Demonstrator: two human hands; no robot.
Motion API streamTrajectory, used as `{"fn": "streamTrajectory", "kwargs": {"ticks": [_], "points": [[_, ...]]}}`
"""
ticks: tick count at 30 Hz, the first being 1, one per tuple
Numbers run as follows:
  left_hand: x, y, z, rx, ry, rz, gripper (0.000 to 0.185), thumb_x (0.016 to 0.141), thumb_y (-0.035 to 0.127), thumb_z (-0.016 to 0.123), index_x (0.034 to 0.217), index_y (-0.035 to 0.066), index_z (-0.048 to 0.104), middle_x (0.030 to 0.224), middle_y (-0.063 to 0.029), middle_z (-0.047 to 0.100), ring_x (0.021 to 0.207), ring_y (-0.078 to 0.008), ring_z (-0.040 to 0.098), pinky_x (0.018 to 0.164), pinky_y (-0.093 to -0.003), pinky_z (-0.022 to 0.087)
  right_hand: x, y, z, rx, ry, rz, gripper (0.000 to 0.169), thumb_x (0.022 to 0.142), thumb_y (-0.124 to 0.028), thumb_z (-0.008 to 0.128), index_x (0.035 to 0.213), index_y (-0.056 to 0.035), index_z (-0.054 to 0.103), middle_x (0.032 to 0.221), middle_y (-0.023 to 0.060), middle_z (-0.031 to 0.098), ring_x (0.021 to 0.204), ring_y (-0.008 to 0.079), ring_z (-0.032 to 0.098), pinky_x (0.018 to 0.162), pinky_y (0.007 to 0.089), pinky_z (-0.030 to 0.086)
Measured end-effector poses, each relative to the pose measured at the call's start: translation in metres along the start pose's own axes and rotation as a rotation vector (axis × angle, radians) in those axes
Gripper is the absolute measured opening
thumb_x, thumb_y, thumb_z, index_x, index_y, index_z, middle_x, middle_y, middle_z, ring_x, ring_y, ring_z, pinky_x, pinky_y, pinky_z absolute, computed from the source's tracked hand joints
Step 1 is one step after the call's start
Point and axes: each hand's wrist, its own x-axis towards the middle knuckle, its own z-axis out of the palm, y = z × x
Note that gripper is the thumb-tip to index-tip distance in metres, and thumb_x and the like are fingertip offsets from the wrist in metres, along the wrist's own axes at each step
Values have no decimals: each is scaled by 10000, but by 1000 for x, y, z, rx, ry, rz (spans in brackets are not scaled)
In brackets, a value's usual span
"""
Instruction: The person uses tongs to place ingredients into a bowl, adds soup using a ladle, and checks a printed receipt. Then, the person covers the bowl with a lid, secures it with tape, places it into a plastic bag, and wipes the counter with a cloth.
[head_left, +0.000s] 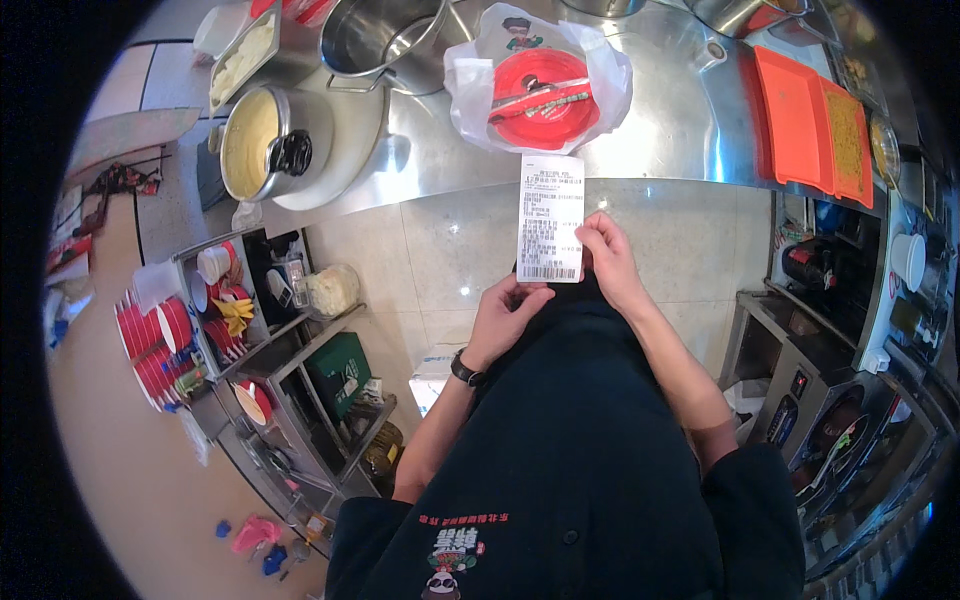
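Observation:
A long white paper receipt with print and a barcode is held upright between my hands, at the counter's front edge. My left hand, with a black watch on the wrist, pinches its bottom edge. My right hand grips its right edge between thumb and fingers. Just beyond the receipt, an open white plastic bag stands on the steel counter. Inside the bag is a round container with a red lid, and wrapped chopsticks lie across the lid.
The steel counter bears a metal pot of yellowish contents at the left, a large steel pot behind it, and orange trays at the right. Shelving with red-and-white bowls stands lower left; a steel appliance is lower right.

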Motion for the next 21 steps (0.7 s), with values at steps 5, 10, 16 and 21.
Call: {"fn": "streamTrajectory", "kwargs": {"ticks": [5,10,16,21], "points": [[-7,-11,13,-148,93,73,134,917,127,580,928,-1,618,857,-58,676,792,-83,602,733,-216,458,-4,3,-4,-64,11,-28,103,911,-127,527,853,-46,503,610,11,522,461,76,468,423,208,357],[-5,-9,13,-128,196,132,124,900,118,602,897,-6,604,838,-57,668,778,-84,597,734,-222,460,8,4,-18,-242,49,-101,169,882,-171,596,907,-28,510,711,20,549,584,97,514,507,229,399],[37,26,-18,422,597,446,271,812,199,713,917,-20,593,818,-76,629,757,-149,574,725,-273,458,54,-65,-5,-741,612,-686,474,745,-274,747,1045,16,523,977,136,531,906,231,504,788,366,429],[138,115,-31,1098,916,810,327,811,254,691,962,-25,612,808,-60,607,755,-168,561,698,-290,451,118,-128,17,-1155,621,-848,546,694,-335,761,1075,7,571,1063,172,490,1043,353,404,920,457,333]]}}
